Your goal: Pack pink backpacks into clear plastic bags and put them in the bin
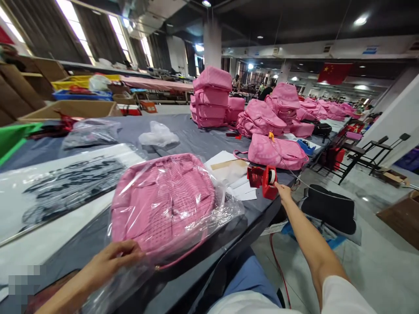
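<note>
A pink backpack (163, 196) lies flat on the dark-covered table inside a clear plastic bag (225, 211). My left hand (122, 255) is closed on the bag's near left edge, with loose film hanging below it. Out to the right, my right hand (284, 192) has its fingers pinched together at the near side of a red tape dispenser (270, 185). They seem to grip the end of the tape beside the white-cored roll (272, 176); the tape strip itself is too small to see clearly. White paper sheets (242, 189) lie between backpack and dispenser.
Pink backpacks (211, 98) stand stacked at the back, and another pink backpack (278, 152) lies beyond the dispenser. Printed plastic bags (72, 179) cover the table's left side. A cardboard box (70, 109) stands behind them. Black stools (356, 152) are on the floor to the right.
</note>
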### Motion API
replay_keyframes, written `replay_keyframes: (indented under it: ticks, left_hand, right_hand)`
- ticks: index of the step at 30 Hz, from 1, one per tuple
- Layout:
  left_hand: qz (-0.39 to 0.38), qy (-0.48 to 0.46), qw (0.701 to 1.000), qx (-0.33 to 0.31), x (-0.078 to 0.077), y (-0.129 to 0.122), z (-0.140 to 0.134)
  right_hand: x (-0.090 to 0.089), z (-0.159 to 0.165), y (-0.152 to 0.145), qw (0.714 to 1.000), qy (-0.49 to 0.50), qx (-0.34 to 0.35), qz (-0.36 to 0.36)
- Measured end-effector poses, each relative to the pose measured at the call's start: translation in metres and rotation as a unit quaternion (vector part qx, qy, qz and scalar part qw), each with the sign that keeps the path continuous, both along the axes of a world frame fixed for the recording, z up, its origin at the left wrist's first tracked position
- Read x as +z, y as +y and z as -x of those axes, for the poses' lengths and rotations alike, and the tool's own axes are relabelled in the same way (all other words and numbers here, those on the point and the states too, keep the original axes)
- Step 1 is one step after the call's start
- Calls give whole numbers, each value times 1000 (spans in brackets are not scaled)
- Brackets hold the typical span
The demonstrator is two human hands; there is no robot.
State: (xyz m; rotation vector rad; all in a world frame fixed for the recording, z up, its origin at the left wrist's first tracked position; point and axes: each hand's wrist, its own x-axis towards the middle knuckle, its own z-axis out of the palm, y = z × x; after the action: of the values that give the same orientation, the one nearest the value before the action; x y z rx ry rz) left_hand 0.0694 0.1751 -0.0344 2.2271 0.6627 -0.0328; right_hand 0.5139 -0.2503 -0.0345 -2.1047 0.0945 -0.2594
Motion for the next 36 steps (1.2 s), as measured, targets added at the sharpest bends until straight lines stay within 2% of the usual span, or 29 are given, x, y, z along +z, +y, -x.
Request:
replay_keyframes:
  ticks: [3, 6, 8, 12, 15, 17, 19, 21, 23, 24, 26, 27, 29, 31, 33, 34, 36]
  left_hand:
    - [99, -10, 995, -2, 11, -3, 0]
    - [136, -4, 991, -10, 21, -7, 1]
    - [150, 2, 989, -17, 23, -8, 3]
    - [140, -32, 990, 11, 8, -3, 5]
    - [139, -16, 990, 13, -6, 4, 3]
    - [136, -11, 991, 11, -8, 6, 0]
    - [126, -19, 992, 14, 0, 2, 0]
    - [129, -24, 991, 18, 17, -10, 1]
    - [153, -29, 988, 15, 36, -23, 1]
    - [159, -37, 987, 14, 43, -28, 1]
    - [160, -34, 986, 20, 50, -31, -2]
    - [159, -34, 986, 34, 50, -30, -4]
    - [161, -28, 985, 52, 44, -25, -5]
    - [160, -26, 985, 59, 36, -21, -4]
    - [157, -31, 985, 61, 29, -19, -4]
    - [156, -34, 985, 61, 27, -19, -4]
    - [157, -38, 985, 60, 25, -19, -4]
  right_hand:
    - [-3, -5, 8, 999, -6, -9, -32]
    - [6, 0, 10, 998, -27, -15, -58]
    - [12, 11, 10, 996, -52, -10, -78]
    - [6, 52, 10, 987, -56, 8, -152]
    - [-5, 77, 19, 972, 9, 1, -234]
    - [-6, 87, 32, 956, 60, 15, -287]
    - [1, 99, 51, 936, 110, 65, -329]
    - [13, 120, 74, 910, 159, 139, -356]
    - [31, 150, 97, 857, 204, 275, -385]
    - [41, 166, 108, 817, 220, 367, -387]
    - [62, 196, 132, 719, 217, 572, -329]
    - [72, 208, 146, 672, 189, 666, -264]
    - [89, 227, 179, 593, 86, 795, -95]
    - [100, 241, 215, 521, -31, 850, 63]
    - [105, 253, 249, 465, -124, 854, 198]
    - [105, 257, 264, 444, -158, 844, 258]
    - [103, 262, 287, 422, -189, 810, 362]
